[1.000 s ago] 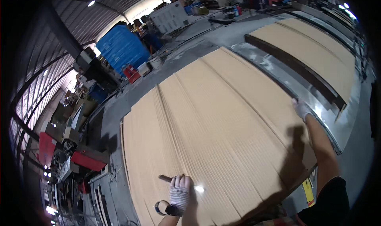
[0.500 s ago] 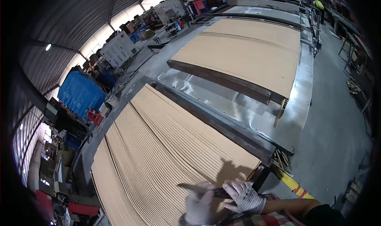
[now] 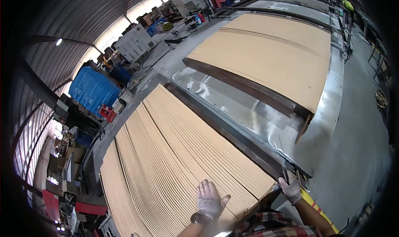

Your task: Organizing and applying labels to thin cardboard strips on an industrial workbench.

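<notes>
A wide stack of tan cardboard sheets (image 3: 178, 154), fanned into many narrow overlapping edges, lies in front of me. My left hand (image 3: 209, 200), in a pale glove with a dark band at the wrist, rests on its near part with fingers stretched out and nothing held. At the stack's near right corner, my right hand (image 3: 291, 188), also gloved, closes around a dark, slim knife (image 3: 284, 174) that points upward. Much of its handle is hidden by the fingers.
A dark metal beam (image 3: 232, 131) borders the stack's far side. Beyond it, a second cardboard stack (image 3: 270, 50) lies on a shiny metal table (image 3: 249, 108). A yellow-and-red bar (image 3: 316, 208) stands near my right forearm. A blue-covered object (image 3: 92, 88) is at left.
My hands have moved apart: the left now lies flat on the sheets, and the right has gone right to the corner with the knife. The view has shifted slightly.
</notes>
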Demonstrator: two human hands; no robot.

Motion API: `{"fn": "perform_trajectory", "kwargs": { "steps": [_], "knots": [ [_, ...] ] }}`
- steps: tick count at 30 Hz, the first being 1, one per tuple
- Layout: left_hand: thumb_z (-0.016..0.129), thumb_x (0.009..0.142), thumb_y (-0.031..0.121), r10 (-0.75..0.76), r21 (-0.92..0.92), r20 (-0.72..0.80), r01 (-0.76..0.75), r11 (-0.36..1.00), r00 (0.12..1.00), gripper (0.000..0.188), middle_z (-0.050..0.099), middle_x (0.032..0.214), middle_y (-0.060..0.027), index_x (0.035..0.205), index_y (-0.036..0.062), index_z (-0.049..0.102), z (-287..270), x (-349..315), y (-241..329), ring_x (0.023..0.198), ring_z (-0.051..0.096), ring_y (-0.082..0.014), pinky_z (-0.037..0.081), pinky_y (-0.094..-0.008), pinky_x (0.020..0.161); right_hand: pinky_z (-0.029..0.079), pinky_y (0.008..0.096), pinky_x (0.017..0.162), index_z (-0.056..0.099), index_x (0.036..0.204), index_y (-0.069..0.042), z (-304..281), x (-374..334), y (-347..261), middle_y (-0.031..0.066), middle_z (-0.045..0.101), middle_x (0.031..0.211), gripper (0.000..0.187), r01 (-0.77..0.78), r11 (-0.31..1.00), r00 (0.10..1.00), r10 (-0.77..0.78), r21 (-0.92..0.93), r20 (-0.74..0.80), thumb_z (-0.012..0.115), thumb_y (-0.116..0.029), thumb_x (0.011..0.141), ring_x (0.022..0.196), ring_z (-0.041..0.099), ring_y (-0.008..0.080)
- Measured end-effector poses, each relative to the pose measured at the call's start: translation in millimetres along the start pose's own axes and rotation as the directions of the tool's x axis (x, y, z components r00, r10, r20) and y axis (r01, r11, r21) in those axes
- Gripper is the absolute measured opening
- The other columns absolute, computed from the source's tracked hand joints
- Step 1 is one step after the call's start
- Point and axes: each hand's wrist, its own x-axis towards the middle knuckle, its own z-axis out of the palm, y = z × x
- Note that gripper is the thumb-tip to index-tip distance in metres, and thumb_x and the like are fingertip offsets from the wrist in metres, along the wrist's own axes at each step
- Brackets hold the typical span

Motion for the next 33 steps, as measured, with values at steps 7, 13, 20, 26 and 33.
{"fn": "perform_trajectory", "kwargs": {
  "steps": [7, 13, 20, 26, 33],
  "knots": [
    [0.05, 0.085, 0.058, 0.214, -0.127, -0.435, -0.295, 0.947, 0.875, 0.081, 0.031, 0.145, -0.0213, 0.139, 0.0001, 0.031, -32, 116, 9, 0.136, 0.027, -0.0356, 0.02, -0.0479, 0.111, 0.049, 0.0297, 0.054, 0.056, 0.114, -0.001, -8, 30, -54, 0.0065, 0.059, 0.074, 0.035, -0.027, 0.987, 0.952, 0.074, -0.161, 0.297, 0.06, -0.022, 0.087, 0.059, 0.059, 0.0131],
    [0.045, 0.088, 0.058, 0.431, -0.26, 0.023, -0.411, 0.874, 0.902, 0.081, 0.029, 0.145, -0.0235, 0.139, -0.0041, 0.033, -49, 165, 25, 0.137, 0.025, -0.0369, 0.015, -0.0471, 0.113, 0.043, 0.024, 0.042, 0.056, 0.109, 0.0, -6, 28, -78, 0.0025, 0.056, 0.073, 0.028, -0.097, 0.994, 0.991, 0.101, -0.052, 0.091, 0.059, -0.018, 0.089, 0.048, 0.049, 0.0082],
    [0.045, 0.086, 0.06, 0.546, -0.233, -0.106, -0.554, 0.799, 0.831, 0.085, 0.027, 0.145, -0.0252, 0.138, -0.0064, 0.031, 14, 186, 1, 0.138, 0.02, -0.0374, 0.012, -0.0486, 0.114, 0.048, 0.0315, 0.068, 0.055, 0.114, 0.002, 35, 72, -109, 0.006, 0.06, 0.082, 0.034, 0.008, 0.984, 0.997, 0.006, 0.18, -0.079, 0.064, -0.013, 0.084, 0.076, 0.058, 0.0161],
    [0.048, 0.085, 0.057, 0.39, -0.306, -0.181, -0.429, 0.85, 0.903, 0.085, 0.029, 0.142, -0.028, 0.137, -0.0086, 0.031, 15, 158, -1, 0.134, 0.025, -0.041, 0.014, -0.0497, 0.114, 0.049, 0.0396, 0.082, 0.05, 0.116, -0.002, 105, 127, -182, 0.0174, 0.065, 0.099, 0.035, 0.379, 0.879, 0.914, -0.306, -0.29, 0.266, 0.061, -0.018, 0.086, 0.092, 0.063, 0.0366],
    [0.052, 0.087, 0.053, 0.322, -0.381, -0.322, -0.433, 0.817, 0.89, 0.081, 0.034, 0.14, -0.0282, 0.136, -0.0077, 0.031, 27, 98, 25, 0.133, 0.03, -0.0404, 0.02, -0.0521, 0.111, 0.05, 0.0445, 0.084, 0.052, 0.111, 0.0, 215, 202, -245, 0.0219, 0.065, 0.101, 0.032, 0.445, 0.598, 0.871, -0.117, -0.667, 0.477, 0.049, -0.025, 0.091, 0.096, 0.063, 0.0366]
  ]
}}
